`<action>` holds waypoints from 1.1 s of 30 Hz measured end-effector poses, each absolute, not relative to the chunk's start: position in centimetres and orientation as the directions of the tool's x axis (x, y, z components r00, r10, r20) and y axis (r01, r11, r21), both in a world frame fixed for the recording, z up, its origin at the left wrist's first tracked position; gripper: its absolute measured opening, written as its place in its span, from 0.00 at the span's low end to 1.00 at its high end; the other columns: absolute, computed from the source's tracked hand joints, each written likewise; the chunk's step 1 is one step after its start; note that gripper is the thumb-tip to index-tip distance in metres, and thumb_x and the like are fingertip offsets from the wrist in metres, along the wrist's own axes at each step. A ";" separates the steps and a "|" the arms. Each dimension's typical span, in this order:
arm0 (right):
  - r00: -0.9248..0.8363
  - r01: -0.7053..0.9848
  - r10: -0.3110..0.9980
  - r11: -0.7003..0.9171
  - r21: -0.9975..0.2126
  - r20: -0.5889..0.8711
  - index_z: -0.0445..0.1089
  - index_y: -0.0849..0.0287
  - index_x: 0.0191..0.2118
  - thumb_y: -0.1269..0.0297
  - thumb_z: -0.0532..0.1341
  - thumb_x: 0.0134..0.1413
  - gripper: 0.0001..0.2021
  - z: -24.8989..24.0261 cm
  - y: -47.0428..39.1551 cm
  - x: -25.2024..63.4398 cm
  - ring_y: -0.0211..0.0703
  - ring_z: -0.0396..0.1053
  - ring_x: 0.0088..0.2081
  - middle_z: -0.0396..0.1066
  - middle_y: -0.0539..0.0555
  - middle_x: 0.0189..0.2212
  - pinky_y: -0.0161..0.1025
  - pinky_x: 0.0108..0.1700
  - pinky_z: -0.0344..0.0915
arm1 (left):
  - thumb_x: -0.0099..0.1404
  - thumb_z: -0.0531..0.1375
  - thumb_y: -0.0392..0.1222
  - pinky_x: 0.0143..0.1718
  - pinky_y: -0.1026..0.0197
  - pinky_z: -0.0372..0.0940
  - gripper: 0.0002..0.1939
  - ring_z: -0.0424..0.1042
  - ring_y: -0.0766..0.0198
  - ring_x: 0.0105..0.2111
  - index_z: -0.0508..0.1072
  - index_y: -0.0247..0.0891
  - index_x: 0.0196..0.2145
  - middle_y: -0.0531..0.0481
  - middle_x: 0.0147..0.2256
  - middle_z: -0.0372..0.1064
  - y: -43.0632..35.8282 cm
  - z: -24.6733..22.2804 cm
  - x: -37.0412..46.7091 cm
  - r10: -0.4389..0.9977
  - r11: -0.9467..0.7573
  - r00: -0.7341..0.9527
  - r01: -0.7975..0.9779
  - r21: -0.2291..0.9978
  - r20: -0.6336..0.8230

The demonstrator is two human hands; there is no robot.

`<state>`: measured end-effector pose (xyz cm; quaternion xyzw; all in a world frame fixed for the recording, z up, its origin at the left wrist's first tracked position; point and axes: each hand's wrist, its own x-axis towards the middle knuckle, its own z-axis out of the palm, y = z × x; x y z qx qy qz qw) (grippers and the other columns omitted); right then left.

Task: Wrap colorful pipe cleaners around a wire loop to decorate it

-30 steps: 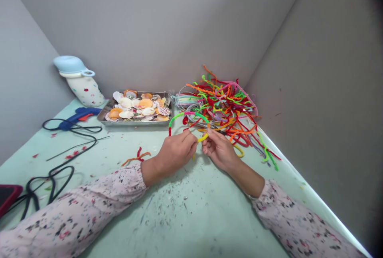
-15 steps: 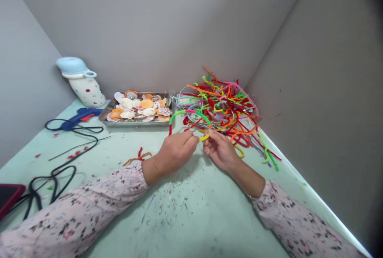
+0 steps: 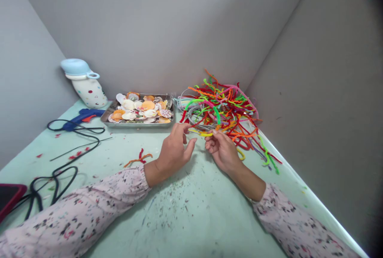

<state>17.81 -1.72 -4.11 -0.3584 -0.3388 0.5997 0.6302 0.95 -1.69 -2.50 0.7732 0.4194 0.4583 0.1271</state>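
A curved hoop (image 3: 217,115) wrapped in green, pink, red, orange and yellow rises above my hands. My right hand (image 3: 223,150) pinches its yellow end between thumb and fingers. From that yellow part a thin grey wire end points left toward my left hand (image 3: 175,148). My left hand has its thumb and index finger apart, with the fingertips close to the red end of the hoop and the wire; whether they touch is unclear. Behind the hoop lies a tangled pile of coloured pipe cleaners (image 3: 236,106) with loops of grey wire (image 3: 194,112).
A metal tray (image 3: 137,126) of seashells stands at the back centre. To its left are a white bottle (image 3: 89,92) with a blue lid and a blue glue gun (image 3: 79,118) with black cord. Twisted orange and red pieces (image 3: 139,158) lie near my left wrist. A red-edged device (image 3: 13,198) sits far left.
My left hand has opened from its closed grip near the yellow part, and its thumb has spread away. The hoop has shifted right and tilted, showing the bare wire end.
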 end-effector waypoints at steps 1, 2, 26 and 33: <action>0.071 -0.505 0.997 0.041 -0.862 0.006 0.68 0.60 0.32 0.60 0.63 0.49 0.09 -4.1 -1.7 17.8 0.32 0.68 0.19 0.71 0.49 0.22 0.26 0.18 0.59 | 0.61 0.56 0.40 0.29 0.64 0.62 0.18 0.65 0.69 0.27 0.60 0.36 0.49 0.48 0.37 0.64 -1.6 -2.6 1.0 0.809 -0.569 0.190 0.493 0.658 0.556; 0.090 -0.498 0.996 0.057 -0.865 0.013 0.68 0.60 0.31 0.60 0.63 0.50 0.09 -4.2 -1.6 17.8 0.32 0.68 0.20 0.71 0.50 0.22 0.26 0.18 0.59 | 0.61 0.57 0.41 0.28 0.65 0.61 0.18 0.64 0.70 0.26 0.60 0.36 0.48 0.49 0.36 0.64 -1.5 -2.7 1.0 0.848 -0.520 0.165 0.446 0.729 0.504; 0.020 -0.262 1.000 0.026 -0.965 0.021 0.67 0.59 0.33 0.52 0.61 0.51 0.14 -4.3 -1.8 17.7 0.34 0.68 0.21 0.71 0.50 0.24 0.29 0.19 0.60 | 0.57 0.60 0.48 0.22 0.67 0.57 0.12 0.59 0.70 0.21 0.73 0.34 0.29 0.54 0.23 0.64 -0.4 -3.1 1.3 0.950 -0.134 0.286 0.006 0.991 0.126; -0.003 -0.249 1.000 0.018 -0.968 0.019 0.67 0.59 0.34 0.51 0.61 0.51 0.15 -4.6 -1.7 17.8 0.34 0.69 0.22 0.72 0.51 0.26 0.29 0.20 0.61 | 0.58 0.58 0.46 0.22 0.67 0.54 0.12 0.57 0.71 0.20 0.70 0.34 0.25 0.55 0.20 0.60 -0.7 -2.4 1.2 0.955 -0.109 0.279 0.012 0.994 0.102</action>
